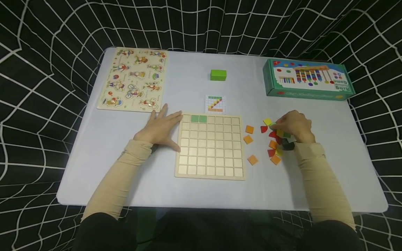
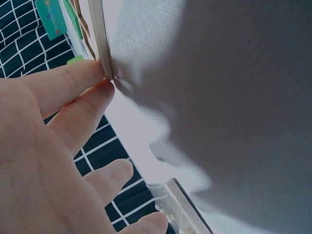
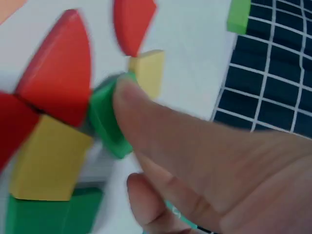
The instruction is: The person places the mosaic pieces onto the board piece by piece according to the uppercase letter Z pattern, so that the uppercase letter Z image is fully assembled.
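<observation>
And the right hand (image 1: 294, 126) pinches a green tile (image 3: 103, 119) amid loose pieces (image 3: 61, 70), right of the wooden grid board (image 1: 211, 152)! Left hand (image 1: 160, 129), fingers (image 2: 68, 84) spread, touches its edge. Straight lift should suit.

In the head view the right hand (image 1: 295, 126) hides part of the pile of tiles (image 1: 273, 144), so their number cannot be told. The right wrist view cuts that hand off at its edge, and the hand covers part of a blurred green tile (image 3: 103, 117). One red tile (image 3: 132, 24) runs out at the top. The left wrist view cuts off the left hand (image 2: 44, 146) and the grid board (image 2: 99, 34). In the head view, lettering on the picture puzzle (image 1: 133, 81) is too small to read.
</observation>
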`<action>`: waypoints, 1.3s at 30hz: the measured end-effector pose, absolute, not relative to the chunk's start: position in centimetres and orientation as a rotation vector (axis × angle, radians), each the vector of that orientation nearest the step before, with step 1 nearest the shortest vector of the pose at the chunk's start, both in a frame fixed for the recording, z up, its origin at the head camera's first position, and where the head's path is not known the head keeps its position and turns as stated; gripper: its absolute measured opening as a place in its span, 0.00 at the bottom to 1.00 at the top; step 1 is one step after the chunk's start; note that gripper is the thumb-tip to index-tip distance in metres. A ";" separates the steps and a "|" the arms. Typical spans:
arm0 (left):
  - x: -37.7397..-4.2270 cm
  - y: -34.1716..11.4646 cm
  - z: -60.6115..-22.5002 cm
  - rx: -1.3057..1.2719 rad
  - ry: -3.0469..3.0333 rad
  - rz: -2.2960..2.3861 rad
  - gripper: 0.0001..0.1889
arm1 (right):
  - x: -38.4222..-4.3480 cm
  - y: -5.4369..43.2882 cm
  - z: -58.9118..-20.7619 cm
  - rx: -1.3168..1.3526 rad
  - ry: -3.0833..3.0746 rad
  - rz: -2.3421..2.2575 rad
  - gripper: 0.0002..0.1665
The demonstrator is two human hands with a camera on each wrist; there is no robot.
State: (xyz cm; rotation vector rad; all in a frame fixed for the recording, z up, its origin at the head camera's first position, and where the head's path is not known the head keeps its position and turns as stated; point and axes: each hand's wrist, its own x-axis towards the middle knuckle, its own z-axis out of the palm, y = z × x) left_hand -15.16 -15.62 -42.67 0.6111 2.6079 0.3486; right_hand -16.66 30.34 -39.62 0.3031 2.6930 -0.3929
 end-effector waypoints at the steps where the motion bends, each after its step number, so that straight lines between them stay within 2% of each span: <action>1: -15.2 -15.7 -42.7 0.611 2.609 0.347 0.70 | -16.7 30.4 -39.5 0.303 2.686 -0.431 0.27; 7: -15.1 -15.9 -42.8 0.604 2.619 0.334 0.70 | -17.9 29.4 -38.0 0.238 2.639 -0.680 0.28; 15: -15.0 -16.2 -42.9 0.603 2.615 0.328 0.70 | -20.7 22.4 -37.6 0.101 2.550 -0.690 0.27; 25: -15.3 -15.9 -42.8 0.611 2.605 0.331 0.70 | -22.4 14.6 -39.8 -0.228 2.558 -0.608 0.15; 32: -15.2 -15.8 -42.6 0.614 2.601 0.335 0.69 | -23.0 12.4 -40.8 -0.369 2.563 -0.581 0.11; 39: -15.1 -15.8 -42.7 0.611 2.611 0.336 0.69 | -22.9 11.6 -41.1 -0.391 2.564 -0.555 0.11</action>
